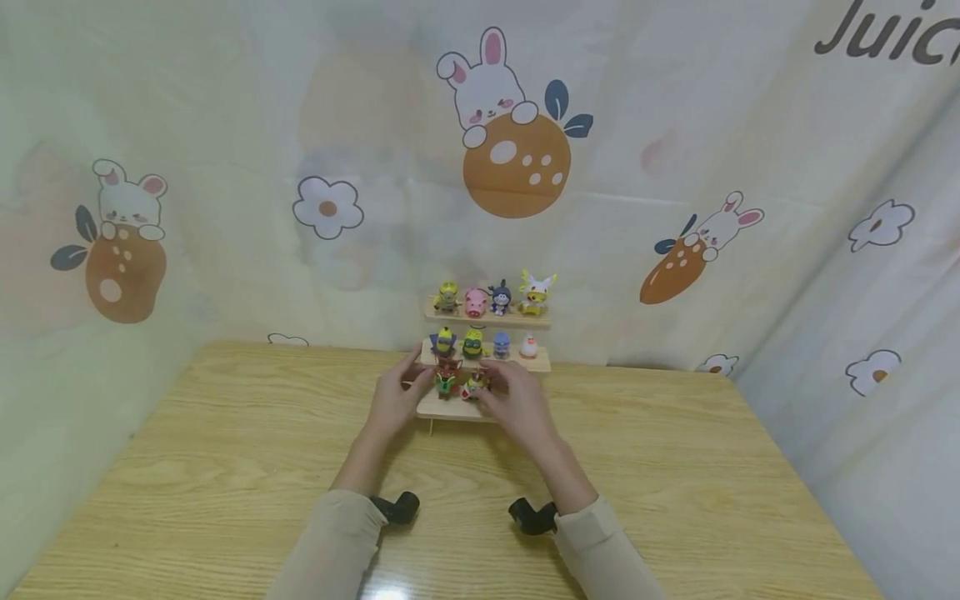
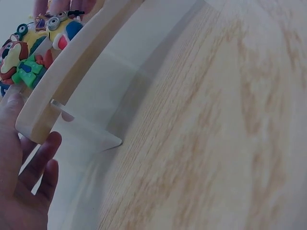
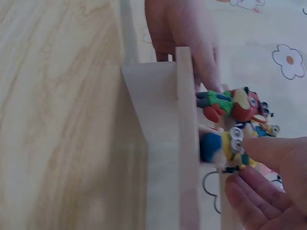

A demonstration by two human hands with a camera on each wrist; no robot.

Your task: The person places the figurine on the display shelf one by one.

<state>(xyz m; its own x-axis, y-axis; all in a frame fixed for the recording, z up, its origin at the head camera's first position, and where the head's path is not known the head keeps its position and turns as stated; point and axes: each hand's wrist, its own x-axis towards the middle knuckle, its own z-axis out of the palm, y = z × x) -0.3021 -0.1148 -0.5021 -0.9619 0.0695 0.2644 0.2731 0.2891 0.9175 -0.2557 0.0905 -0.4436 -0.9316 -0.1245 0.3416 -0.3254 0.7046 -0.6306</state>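
Observation:
A small tiered wooden display shelf (image 1: 457, 410) stands against the curtain, with toy figurines on its tiers. My left hand (image 1: 392, 396) holds the left end of the lowest tier, thumb on top and fingers around the edge, as the left wrist view shows. Close by that thumb is a fox figurine (image 2: 29, 69) in a green shirt. To its right stands a yellow minion figurine (image 3: 211, 146) with goggles and a blue lower body. My right hand (image 1: 521, 404) pinches this minion between thumb and fingers at its head.
Several figurines stand on the middle tier (image 1: 540, 363), among them a white one (image 1: 528, 347). On the top tier (image 1: 487, 322) are a pink pig (image 1: 476, 302) and others. Behind is a printed curtain (image 1: 390, 275); below lies the wooden table (image 1: 660, 467).

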